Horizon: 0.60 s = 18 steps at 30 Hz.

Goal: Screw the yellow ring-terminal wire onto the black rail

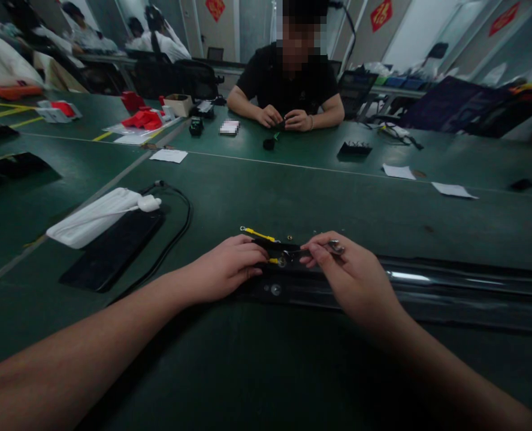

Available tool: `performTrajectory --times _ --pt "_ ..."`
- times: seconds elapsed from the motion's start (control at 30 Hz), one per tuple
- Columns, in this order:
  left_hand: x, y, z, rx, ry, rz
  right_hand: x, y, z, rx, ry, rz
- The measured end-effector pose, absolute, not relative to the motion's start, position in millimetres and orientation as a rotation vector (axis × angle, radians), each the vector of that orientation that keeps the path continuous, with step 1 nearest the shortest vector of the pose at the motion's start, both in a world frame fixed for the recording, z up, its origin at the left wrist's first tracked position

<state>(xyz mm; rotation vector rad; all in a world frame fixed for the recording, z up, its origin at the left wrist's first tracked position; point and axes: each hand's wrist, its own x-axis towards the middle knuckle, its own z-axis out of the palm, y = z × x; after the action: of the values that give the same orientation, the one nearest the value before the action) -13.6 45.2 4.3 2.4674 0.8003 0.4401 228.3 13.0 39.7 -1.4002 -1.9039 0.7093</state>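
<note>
A long, glossy black bar (464,293) lies across the table in front of me, running off to the right. My left hand (232,266) is closed around its left end, fingertips beside a short yellow wire lug (272,260) at a bolt. In my right hand (344,269) is a small metal wrench (336,245), pinched between thumb and fingers, its far end reaching toward that bolt. Just beyond my left fingers a yellow wire with a ring terminal (259,234) sticks out. Another bolt (275,290) shows on the near side of the bar.
A small brass-coloured nut (290,238) lies behind the bar. To the left are a white power bank (95,218), a black phone (113,254) and a black cable (187,215). Across the table a person (288,84) handles a small dark part.
</note>
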Motion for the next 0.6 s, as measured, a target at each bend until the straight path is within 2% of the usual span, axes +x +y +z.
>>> performTrajectory --times 0.6 --pt "-14.7 45.2 2.3 2.456 0.797 0.469 227.8 9.4 34.2 -1.384 -1.961 0.636"
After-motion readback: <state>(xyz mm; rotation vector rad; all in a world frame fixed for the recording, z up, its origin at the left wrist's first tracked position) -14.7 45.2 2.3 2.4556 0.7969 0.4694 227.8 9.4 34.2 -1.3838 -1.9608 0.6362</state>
